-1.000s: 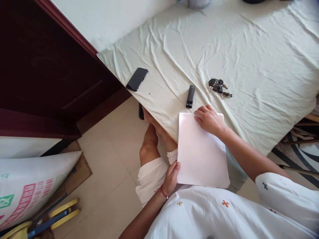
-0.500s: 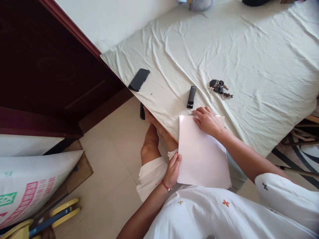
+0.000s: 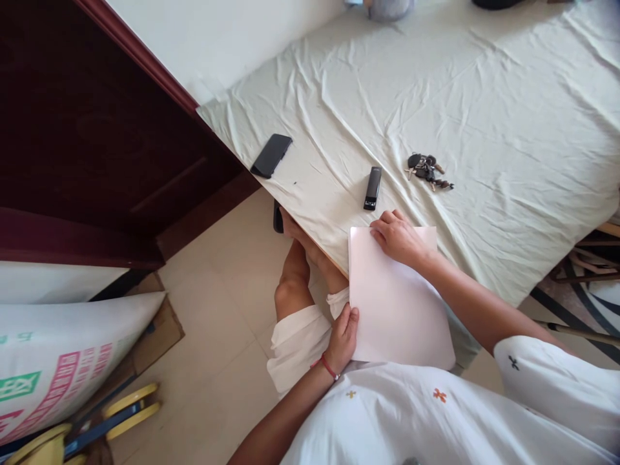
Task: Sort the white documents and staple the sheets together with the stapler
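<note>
Lower left of the frame: one white sack [image 3: 58, 361] with pink and green print, the writing too blurred to read. Just right of it, yellow handles [image 3: 123, 410] with a blue strip, near the bottom edge; can't tell what tool.

Left half, upper: dark red-brown wooden panel [image 3: 97, 129]. Tiled floor [image 3: 227, 303] below it.

Surface [image 3: 484, 97] is draped in a pale wrinkled cloth and fills the upper right. On it, left to right: one black phone [image 3: 272, 155] near the left edge, one small black stapler-like bar [image 3: 372, 188] at centre, one bunch of keys [image 3: 428, 172] just right of that. No readable branding on any of them.

My left hand [image 3: 343, 337], lower centre, with one red thread at the wrist: grip clamped on the lower left edge of the paper stack [image 3: 392, 303], thumb on top.

The paper stack is white and blank, no writing. It sits at frame centre, top end lying on the surface edge, lower end overhanging toward my lap.

My right hand [image 3: 398, 236]: fingers pressed flat on the stack's top edge, not closed round it, just below the black bar.

White shirt [image 3: 436, 420] along the bottom right, small orange and dark cross marks on it.
</note>
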### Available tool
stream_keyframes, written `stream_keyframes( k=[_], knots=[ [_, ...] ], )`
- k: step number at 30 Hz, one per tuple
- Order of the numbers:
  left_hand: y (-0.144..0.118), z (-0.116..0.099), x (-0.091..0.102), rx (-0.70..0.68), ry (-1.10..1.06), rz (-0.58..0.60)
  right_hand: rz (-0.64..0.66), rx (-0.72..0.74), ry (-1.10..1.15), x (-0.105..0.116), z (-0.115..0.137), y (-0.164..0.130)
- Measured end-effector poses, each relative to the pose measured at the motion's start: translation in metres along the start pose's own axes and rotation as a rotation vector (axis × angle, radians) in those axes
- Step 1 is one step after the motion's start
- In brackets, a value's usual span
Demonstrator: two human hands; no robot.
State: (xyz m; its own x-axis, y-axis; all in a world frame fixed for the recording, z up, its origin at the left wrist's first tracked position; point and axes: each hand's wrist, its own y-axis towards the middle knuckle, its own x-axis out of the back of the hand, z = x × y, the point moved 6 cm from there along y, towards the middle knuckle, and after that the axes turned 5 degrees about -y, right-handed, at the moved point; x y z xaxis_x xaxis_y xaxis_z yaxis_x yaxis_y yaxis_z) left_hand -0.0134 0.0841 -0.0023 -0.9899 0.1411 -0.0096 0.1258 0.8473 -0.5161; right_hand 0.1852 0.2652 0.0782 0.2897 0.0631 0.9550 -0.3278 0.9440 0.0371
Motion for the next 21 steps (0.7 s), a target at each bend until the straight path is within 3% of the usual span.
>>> stream_keyframes(
  k=[5, 12, 17, 19, 21],
  knots=[
    [-0.003, 0.001, -0.002, -0.067, 0.036, 0.047, -0.023, 0.069, 0.046, 0.002, 0.003, 0.002],
    [-0.007, -0.006, -0.005, -0.123, 0.066, 0.097, 0.089, 0.047, 0.092, -0.003, 0.005, 0.012],
    [-0.009, -0.010, -0.007, -0.128, 0.080, 0.139, 0.081, 0.071, 0.176, 0.000, 0.003, 0.020],
    [-0.007, -0.013, -0.002, -0.148, 0.141, 0.121, 0.032, 0.116, 0.200, 0.010, 0.004, 0.022],
    [-0.002, -0.024, 0.008, -0.201, 0.192, 0.023, -0.019, 0.175, 0.211, 0.024, 0.008, 0.022]
  ],
)
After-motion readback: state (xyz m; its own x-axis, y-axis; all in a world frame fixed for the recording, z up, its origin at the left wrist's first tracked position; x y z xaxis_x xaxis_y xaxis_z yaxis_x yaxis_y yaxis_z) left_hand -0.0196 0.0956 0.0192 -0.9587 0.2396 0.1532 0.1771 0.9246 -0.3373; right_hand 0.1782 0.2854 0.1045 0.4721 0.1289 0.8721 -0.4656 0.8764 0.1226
